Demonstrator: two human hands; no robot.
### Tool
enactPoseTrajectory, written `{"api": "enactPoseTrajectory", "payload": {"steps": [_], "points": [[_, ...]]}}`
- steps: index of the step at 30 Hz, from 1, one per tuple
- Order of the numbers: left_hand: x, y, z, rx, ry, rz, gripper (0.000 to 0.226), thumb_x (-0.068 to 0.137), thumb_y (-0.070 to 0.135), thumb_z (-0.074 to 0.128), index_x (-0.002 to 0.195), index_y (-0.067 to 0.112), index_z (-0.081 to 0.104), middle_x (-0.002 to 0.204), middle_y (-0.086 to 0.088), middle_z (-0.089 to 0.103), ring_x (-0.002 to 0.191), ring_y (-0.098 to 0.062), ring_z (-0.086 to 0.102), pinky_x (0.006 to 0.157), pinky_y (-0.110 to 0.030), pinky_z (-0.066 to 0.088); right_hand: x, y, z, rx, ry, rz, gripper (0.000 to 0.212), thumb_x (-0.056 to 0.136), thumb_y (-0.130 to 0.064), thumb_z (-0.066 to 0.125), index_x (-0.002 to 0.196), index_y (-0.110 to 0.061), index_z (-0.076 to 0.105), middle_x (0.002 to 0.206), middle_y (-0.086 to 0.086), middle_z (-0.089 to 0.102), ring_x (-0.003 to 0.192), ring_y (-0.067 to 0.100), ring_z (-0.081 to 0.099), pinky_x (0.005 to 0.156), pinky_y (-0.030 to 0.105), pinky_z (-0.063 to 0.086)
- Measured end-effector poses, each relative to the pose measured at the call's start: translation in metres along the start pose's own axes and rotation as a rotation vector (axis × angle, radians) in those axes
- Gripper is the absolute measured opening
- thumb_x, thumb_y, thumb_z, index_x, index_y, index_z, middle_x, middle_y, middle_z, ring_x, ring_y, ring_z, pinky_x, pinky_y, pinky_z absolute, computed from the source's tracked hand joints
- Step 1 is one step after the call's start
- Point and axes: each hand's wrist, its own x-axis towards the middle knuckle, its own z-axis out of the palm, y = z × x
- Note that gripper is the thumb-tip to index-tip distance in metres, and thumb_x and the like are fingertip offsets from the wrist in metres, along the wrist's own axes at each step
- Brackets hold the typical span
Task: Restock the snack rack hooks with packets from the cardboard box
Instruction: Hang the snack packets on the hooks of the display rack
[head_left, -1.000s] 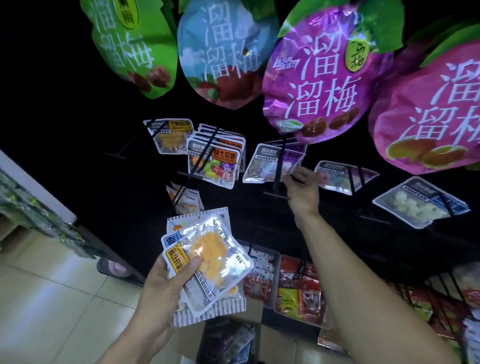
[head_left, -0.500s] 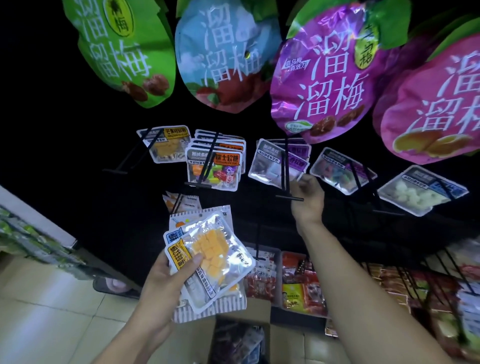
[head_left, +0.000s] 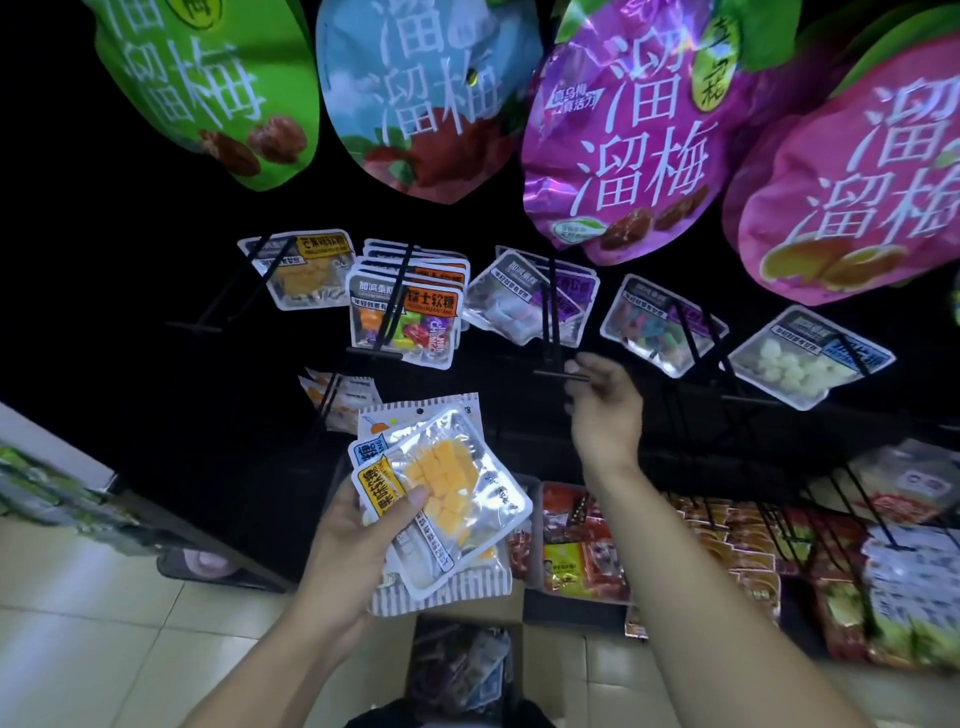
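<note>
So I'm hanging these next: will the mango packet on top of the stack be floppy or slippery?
The mango packet probably flexes: thin clear film around loose cubes. Its glossy surface looks slippery, so the left hand thumb pressing on top seems wise. Likely light, as several are held together.

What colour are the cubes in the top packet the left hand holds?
Orange-yellow cubes behind a clear window, seen in the head view.

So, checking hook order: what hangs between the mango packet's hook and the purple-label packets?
In the head view, the fruit-candy packets hang between the mango packet and the purple-label packets.
</note>
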Motion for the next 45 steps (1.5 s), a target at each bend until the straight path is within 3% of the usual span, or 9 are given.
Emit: {"api": "enactPoseTrajectory", "payload": {"steps": [7, 13, 18, 26, 32, 37, 40, 43, 45], "points": [[0.007, -0.013, 0.022, -0.012, 0.088, 0.096, 0.052, 0.076, 0.024, 0.08, 0.125, 0.017, 0.065, 0.116, -0.005, 0.079, 0.11, -0.027, 0.075, 0.101, -0.048, 0.056, -0.094, -0.004, -0.033, 0.048, -0.247, 0.143, 0.027, 0.089, -0.048, 0.068, 0.106, -0.027, 0.071, 0.103, -0.01, 0.076, 0.099, 0.011, 0.072, 0.086, 0.03, 0.056], [0.006, -0.025, 0.042, 0.022, 0.128, 0.151, 0.052, 0.075, 0.025, 0.084, 0.122, 0.02, 0.064, 0.113, 0.001, 0.079, 0.108, -0.02, 0.076, 0.101, -0.045, 0.056, -0.116, -0.006, -0.06, -0.043, -0.395, 0.1, 0.031, 0.077, -0.032, 0.084, 0.104, -0.022, 0.071, 0.1, -0.005, 0.077, 0.087, 0.011, 0.073, 0.072, 0.024, 0.058], [0.005, -0.035, 0.057, 0.124, 0.027, 0.136, 0.052, 0.08, 0.002, 0.084, 0.122, 0.023, 0.061, 0.104, 0.004, 0.081, 0.096, -0.014, 0.078, 0.074, -0.02, 0.06, -0.103, -0.001, -0.075, -0.067, -0.38, 0.112, 0.032, 0.076, -0.027, 0.087, 0.104, -0.018, 0.073, 0.091, -0.008, 0.078, 0.075, 0.005, 0.073, 0.067, 0.018, 0.054], [-0.004, -0.051, 0.072, 0.231, -0.128, 0.076, 0.065, 0.079, 0.004, 0.086, 0.134, 0.021, 0.055, 0.116, -0.002, 0.079, 0.108, -0.022, 0.076, 0.088, -0.031, 0.063, -0.08, 0.004, -0.101, -0.202, -0.547, 0.169, 0.037, 0.066, -0.046, 0.088, 0.092, -0.023, 0.073, 0.089, -0.008, 0.078, 0.077, 0.004, 0.071, 0.069, 0.024, 0.052], [-0.005, -0.051, 0.067, 0.218, -0.064, 0.072, 0.068, 0.081, 0.018, 0.084, 0.141, 0.027, 0.053, 0.124, 0.009, 0.076, 0.118, -0.013, 0.071, 0.1, -0.03, 0.056, -0.062, 0.017, -0.11, -0.053, -0.416, 0.316, 0.039, 0.072, -0.039, 0.09, 0.096, -0.014, 0.07, 0.099, 0.009, 0.078, 0.096, 0.033, 0.075, 0.094, 0.061, 0.055], [0.002, -0.051, 0.061, 0.203, 0.003, 0.078, 0.059, 0.087, 0.004, 0.079, 0.137, 0.024, 0.057, 0.119, 0.004, 0.078, 0.111, -0.015, 0.075, 0.101, -0.037, 0.056, -0.045, 0.018, -0.122, 0.147, -0.287, 0.428, 0.029, 0.083, -0.014, 0.081, 0.11, -0.011, 0.069, 0.105, 0.012, 0.078, 0.1, 0.035, 0.074, 0.095, 0.059, 0.056], [0.003, -0.05, 0.069, 0.219, -0.038, 0.069, 0.052, 0.088, 0.004, 0.078, 0.13, 0.027, 0.06, 0.115, 0.006, 0.079, 0.106, -0.012, 0.076, 0.093, -0.03, 0.06, -0.038, 0.016, -0.137, 0.286, -0.217, 0.488, 0.016, 0.083, 0.0, 0.074, 0.097, -0.006, 0.074, 0.097, 0.016, 0.076, 0.088, 0.03, 0.073, 0.088, 0.049, 0.057], [0.006, -0.051, 0.087, 0.28, -0.163, 0.047, 0.051, 0.088, 0.007, 0.079, 0.13, 0.028, 0.06, 0.112, 0.012, 0.079, 0.1, -0.006, 0.076, 0.075, -0.016, 0.06, -0.037, 0.018, -0.16, 0.374, -0.134, 0.502, 0.032, 0.077, -0.003, 0.079, 0.109, -0.001, 0.074, 0.114, 0.025, 0.073, 0.104, 0.04, 0.07, 0.102, 0.057, 0.051], [0.01, -0.05, 0.104, 0.325, -0.241, 0.041, 0.052, 0.089, 0.009, 0.079, 0.132, 0.028, 0.058, 0.112, 0.011, 0.079, 0.098, -0.006, 0.077, 0.069, -0.015, 0.059, -0.04, 0.018, -0.179, 0.431, -0.076, 0.449, 0.036, 0.081, -0.007, 0.077, 0.116, -0.002, 0.072, 0.115, 0.024, 0.073, 0.103, 0.041, 0.069, 0.097, 0.053, 0.05]]}}
